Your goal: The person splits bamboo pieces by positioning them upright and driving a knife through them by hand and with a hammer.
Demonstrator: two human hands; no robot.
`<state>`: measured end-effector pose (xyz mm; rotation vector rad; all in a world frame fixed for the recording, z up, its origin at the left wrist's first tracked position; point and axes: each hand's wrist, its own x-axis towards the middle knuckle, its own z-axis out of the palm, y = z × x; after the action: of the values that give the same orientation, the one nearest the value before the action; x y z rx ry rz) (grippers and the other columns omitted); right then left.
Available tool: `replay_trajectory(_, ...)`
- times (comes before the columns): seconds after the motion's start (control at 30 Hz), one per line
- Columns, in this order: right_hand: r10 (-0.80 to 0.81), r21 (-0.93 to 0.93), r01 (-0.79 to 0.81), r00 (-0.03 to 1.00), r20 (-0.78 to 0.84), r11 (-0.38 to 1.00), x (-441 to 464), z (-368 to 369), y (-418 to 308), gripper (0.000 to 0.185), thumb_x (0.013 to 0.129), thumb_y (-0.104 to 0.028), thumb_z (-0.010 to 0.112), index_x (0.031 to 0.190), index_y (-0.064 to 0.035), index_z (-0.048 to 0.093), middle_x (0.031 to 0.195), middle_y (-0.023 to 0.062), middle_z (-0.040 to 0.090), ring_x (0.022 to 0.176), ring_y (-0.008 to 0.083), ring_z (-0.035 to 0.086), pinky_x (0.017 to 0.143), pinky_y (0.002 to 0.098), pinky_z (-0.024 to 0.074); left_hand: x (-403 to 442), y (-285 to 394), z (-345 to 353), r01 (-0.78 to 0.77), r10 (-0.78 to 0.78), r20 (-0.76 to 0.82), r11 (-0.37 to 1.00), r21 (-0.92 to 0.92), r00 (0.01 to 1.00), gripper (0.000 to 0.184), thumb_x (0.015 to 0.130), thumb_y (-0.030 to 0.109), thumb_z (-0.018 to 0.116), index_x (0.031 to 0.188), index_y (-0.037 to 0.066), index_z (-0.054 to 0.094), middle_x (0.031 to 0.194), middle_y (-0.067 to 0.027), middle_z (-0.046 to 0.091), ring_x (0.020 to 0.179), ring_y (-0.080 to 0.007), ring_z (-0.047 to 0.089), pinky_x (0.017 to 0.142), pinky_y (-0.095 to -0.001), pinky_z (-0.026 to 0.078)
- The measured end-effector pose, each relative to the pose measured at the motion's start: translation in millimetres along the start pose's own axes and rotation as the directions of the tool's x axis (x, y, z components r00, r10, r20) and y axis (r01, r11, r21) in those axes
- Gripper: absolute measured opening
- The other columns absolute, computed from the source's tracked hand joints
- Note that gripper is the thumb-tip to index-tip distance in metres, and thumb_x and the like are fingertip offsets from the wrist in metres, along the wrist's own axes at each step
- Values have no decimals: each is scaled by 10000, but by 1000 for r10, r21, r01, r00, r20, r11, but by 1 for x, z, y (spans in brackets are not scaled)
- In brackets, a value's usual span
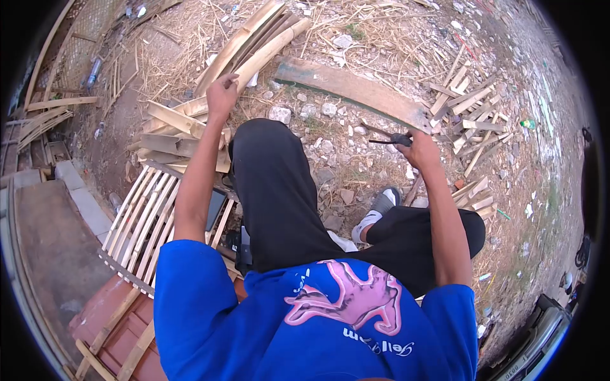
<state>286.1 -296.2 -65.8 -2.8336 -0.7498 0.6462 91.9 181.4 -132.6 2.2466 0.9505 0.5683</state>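
Apparently, the left hand [221, 96] is touching the bamboo pieces [274, 51], but whether it is clamping, I cannot tell; well apart, the right hand [420, 151] is gripping a dark tool [399, 138]. Between the hands, farther out, a plank [352, 91] is lying over stony ground [327, 149]; with uneven support, it could be rocking under pressure

left hand [222, 95] at split bamboo [270, 54] | right hand [422, 151] grips dark tool [399, 138] | wooden plank [352, 89] on stony ground [327, 147] ahead | short split pieces [473, 124] heaped right
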Motion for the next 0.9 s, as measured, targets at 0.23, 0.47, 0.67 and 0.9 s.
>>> replay_trajectory(0.23, 165, 341, -159, 986, 13, 926, -13, 45, 59, 567, 741, -442, 786, 1062, 11, 670, 855, 189, 709, 780, 269, 702, 731, 376, 545, 17, 77, -105, -90, 91, -4, 987, 130, 996, 210, 882, 175, 653, 1069, 144, 742, 938, -139, 733, 816, -254, 715, 756, -352, 529)
replay_trajectory(0.47, 204, 800, -312, 949, 239, 512, -40, 83, 77, 290, 757, -231, 806, 723, -11, 620, 610, 33, 573, 481, 130, 525, 457, 306, 431, 8, 154, -177, -235, 241, 11, 934, 267, 970, 229, 904, 204, 615, 1098, 170, 733, 978, -145, 725, 917, -279, 698, 826, -376, 516)
replay_trajectory(0.67, 190, 983, -178, 964, 185, -56, -78, 22, 65, 177, 821, -58, 702, 918, -18, 560, 692, 20, 532, 491, 85, 488, 442, 283, 407, -23, 204, -196, -281, 307, -34, 906, 318, 951, 234, 921, 203, 589, 1116, 188, 718, 1013, -135, 715, 942, -297, 685, 839, -389, 510)
replay_trajectory(0.9, -52, 805, 62, 992, -114, -591, -109, -1, 36, 180, 835, -39, 652, 930, -65, 501, 689, -4, 471, 513, 74, 438, 557, 281, 423, -42, 235, -175, -422, 445, -12, 856, 300, 895, 227, 930, 174, 567, 1102, 152, 714, 1045, -139, 701, 973, -335, 660, 860, -407, 498)
